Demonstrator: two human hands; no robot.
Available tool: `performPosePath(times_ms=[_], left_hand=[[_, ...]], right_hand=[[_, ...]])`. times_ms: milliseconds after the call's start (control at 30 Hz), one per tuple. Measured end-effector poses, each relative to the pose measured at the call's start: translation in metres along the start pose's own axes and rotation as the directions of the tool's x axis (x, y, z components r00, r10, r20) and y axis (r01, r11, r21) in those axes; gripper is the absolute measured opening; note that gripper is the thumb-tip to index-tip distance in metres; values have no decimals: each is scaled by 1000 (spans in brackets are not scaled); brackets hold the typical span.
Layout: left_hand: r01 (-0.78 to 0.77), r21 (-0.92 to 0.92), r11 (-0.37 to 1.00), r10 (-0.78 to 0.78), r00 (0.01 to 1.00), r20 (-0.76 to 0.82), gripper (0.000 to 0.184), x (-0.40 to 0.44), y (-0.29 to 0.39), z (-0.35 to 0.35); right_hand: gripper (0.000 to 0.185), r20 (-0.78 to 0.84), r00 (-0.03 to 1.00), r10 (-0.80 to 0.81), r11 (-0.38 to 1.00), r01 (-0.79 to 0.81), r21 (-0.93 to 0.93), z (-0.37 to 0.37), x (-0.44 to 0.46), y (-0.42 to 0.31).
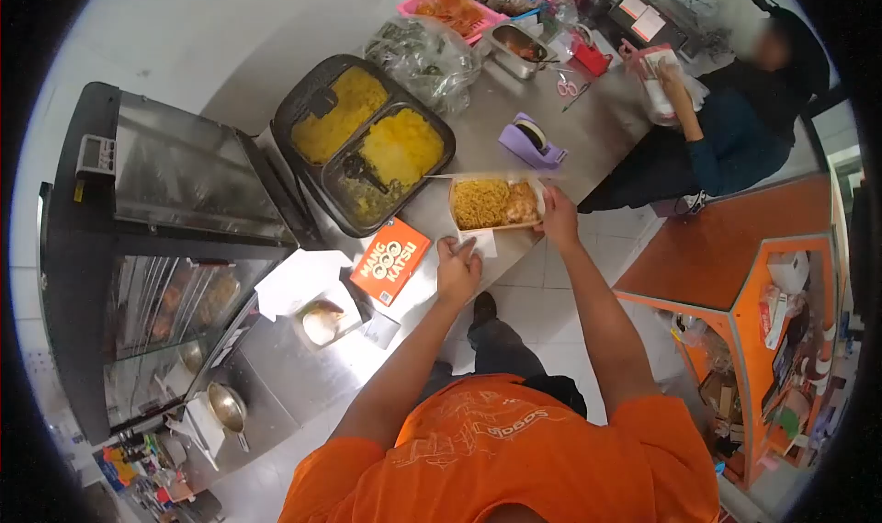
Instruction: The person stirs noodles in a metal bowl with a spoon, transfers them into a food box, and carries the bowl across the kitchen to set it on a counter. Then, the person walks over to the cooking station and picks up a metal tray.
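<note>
An open takeaway box (pixel 496 203) stands at the front edge of the steel counter, filled with yellow noodles or rice (pixel 480 203) on the left and pale, sauced pieces (pixel 522 203) on the right. My right hand (pixel 559 218) grips the box's right side. At its near side, my left hand (pixel 457 267) has its fingers curled at a small white flap (pixel 479 243), which seems to belong to the box. Left of that hand sits a closed orange box (pixel 391 262) printed "MANG KATSU". Farther left, an open white box (pixel 317 293) holds a round white item (pixel 320 324).
A black two-part tray (pixel 441 160) of yellow food stands behind the boxes. A purple tape dispenser (pixel 533 143) and pink scissors (pixel 570 87) lie farther back. At right, another person (pixel 735 137) holds a packet (pixel 660 86) beside an orange cabinet (pixel 698 247).
</note>
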State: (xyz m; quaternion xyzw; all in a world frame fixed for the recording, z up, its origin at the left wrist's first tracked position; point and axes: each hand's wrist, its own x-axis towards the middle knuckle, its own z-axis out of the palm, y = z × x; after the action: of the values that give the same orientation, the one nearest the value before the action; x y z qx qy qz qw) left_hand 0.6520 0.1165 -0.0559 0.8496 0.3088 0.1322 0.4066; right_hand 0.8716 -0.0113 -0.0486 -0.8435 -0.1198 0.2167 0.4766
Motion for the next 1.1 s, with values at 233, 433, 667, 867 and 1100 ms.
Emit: performPosePath(times_ms=[233,433,667,867,1100], left_hand=[[12,-183,983,-19,999,-38,36,-58,-33,-27],[364,-480,798,-358,927,109,30,-197,-57,-129],[547,-7,837,-491,757,432,36,-411,-97,-309],[572,171,802,-590,803,81,45,-587,-131,-350],[819,60,571,-817,559,138,55,-727,-147,-336]], right_hand=[[41,-111,978,-179,981,168,-96,13,3,17],[32,-399,917,-8,1000,9,0,60,-102,67],[49,491,871,-9,995,56,-81,140,-261,-2],[35,836,496,-233,911,413,9,263,-328,-39],[26,897,390,-208,880,476,-3,414,-418,-133]])
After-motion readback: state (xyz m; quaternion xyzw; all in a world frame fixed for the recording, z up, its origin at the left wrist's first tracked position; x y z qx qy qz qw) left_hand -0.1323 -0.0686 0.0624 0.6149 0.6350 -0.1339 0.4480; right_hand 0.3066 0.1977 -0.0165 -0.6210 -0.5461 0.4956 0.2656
